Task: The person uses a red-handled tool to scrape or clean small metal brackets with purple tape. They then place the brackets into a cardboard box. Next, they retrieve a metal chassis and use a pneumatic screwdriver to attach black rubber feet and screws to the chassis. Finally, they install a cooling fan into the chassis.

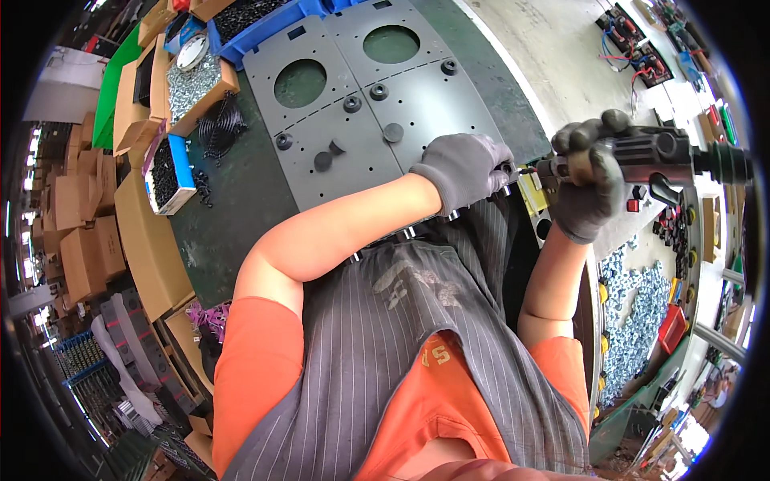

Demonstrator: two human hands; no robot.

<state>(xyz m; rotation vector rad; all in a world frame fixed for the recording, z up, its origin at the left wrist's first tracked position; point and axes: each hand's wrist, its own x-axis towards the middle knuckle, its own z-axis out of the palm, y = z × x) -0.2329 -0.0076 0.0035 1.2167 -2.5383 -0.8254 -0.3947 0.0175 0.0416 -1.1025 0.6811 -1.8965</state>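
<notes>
Two grey metal panels (429,100) lie side by side on the dark green table, each with a large round hole at its far end. Several black round feet (352,104) sit on them, along with loose black discs (323,161). At the near right corner of the right panel, my gloved left hand (465,170) is closed with its fingertips around a small dark part I cannot make out. My gloved right hand (592,176) grips a dark power screwdriver (654,156) held level. Its tip points left and meets the fingertips of my left hand.
Left of the panels stand a carton of silver screws (192,84), a small box of black parts (164,176) and black fan grilles (220,128). A blue bin (261,28) is at the far edge. Many loose silver fasteners (638,313) lie at right.
</notes>
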